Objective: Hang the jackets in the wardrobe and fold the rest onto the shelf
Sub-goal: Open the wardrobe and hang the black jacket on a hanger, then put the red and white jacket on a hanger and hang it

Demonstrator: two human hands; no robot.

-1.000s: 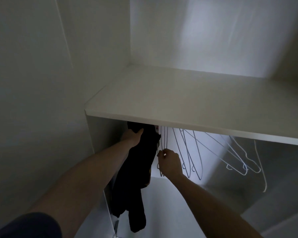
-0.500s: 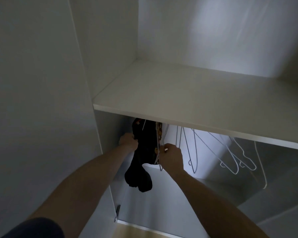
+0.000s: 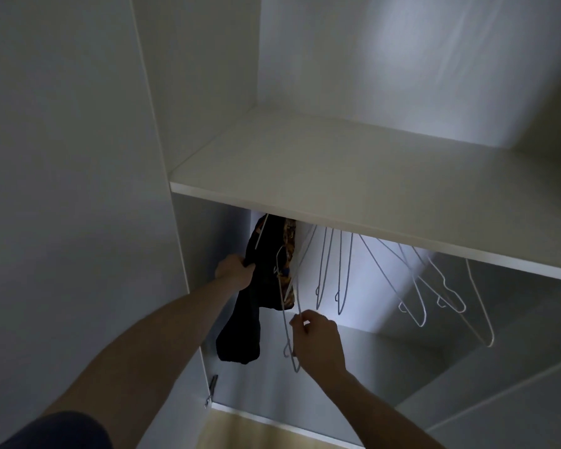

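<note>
Both busy: left hand (image 3: 235,270) clutching dark jacket (image 3: 259,286), right hand (image 3: 318,343) pinching wire hanger (image 3: 287,322); tugging could snag neighbouring hangers (image 3: 415,286), dropping jacket.

Single head view, close, facing into wardrobe (image 3: 208,92), angled upward

A: We can't see the rail; the shelf (image 3: 353,176) hides the tops of the hangers (image 3: 412,286) and the dark jacket (image 3: 259,273).

B: Agreed. The shelf's right end runs off frame, and the jacket's patterned lining is too dim for us to read.
</note>
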